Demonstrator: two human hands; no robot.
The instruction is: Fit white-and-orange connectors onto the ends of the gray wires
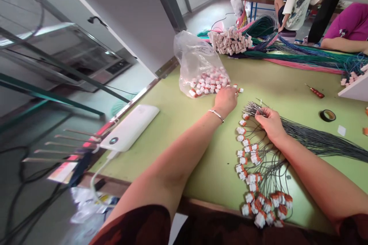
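My left hand (226, 101) reaches to the right edge of a clear plastic bag (195, 51) holding several white-and-orange connectors (208, 83). A few loose connectors (238, 89) lie beside its fingertips; whether it holds one is hidden. My right hand (270, 122) is closed on a bundle of thin black wires (322, 138), near their bare metal-tipped ends (250, 108). The wires trail off to the right. Below that hand, several white-and-orange connectors on wires (253, 178) lie in a line down to the table's front edge.
A white power bank (130, 128) with a cable lies left on the green table (172, 122). To the right are a red-handled screwdriver (317, 92) and black tape (327, 115). Coloured wire bundles (301, 59) with pale connectors (230, 41) cross the back. People sit beyond.
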